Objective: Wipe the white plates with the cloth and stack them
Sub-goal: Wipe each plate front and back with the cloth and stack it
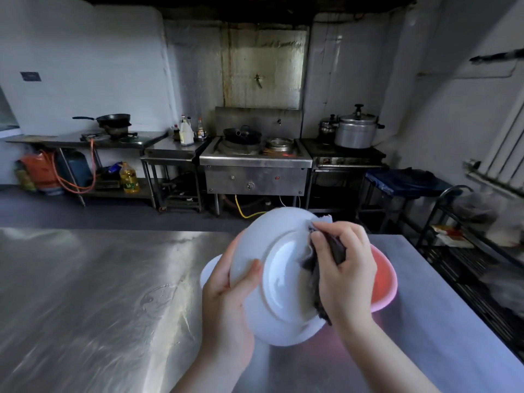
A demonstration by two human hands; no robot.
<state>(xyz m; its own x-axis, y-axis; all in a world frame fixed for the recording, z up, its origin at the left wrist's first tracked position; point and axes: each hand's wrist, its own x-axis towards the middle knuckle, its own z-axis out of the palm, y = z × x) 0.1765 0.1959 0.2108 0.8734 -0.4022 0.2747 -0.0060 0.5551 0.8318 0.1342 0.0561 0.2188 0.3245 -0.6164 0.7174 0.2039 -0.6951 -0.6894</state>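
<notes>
I hold a white plate [279, 276] tilted up on edge above the steel table, its underside with the foot ring facing me. My left hand [226, 290] grips its left rim, thumb across the back. My right hand [344, 268] holds a dark grey cloth [314, 282] and presses it against the plate's right side. Behind my left hand, the white edge of another plate [209, 269] shows on the table.
A pink-red basin [384, 282] sits on the steel table [99, 293] just behind my right hand. Across the aisle stand a wok stove [255, 154], a pressure cooker [357, 131] and bottles. A black wire rack [465, 239] stands at the right.
</notes>
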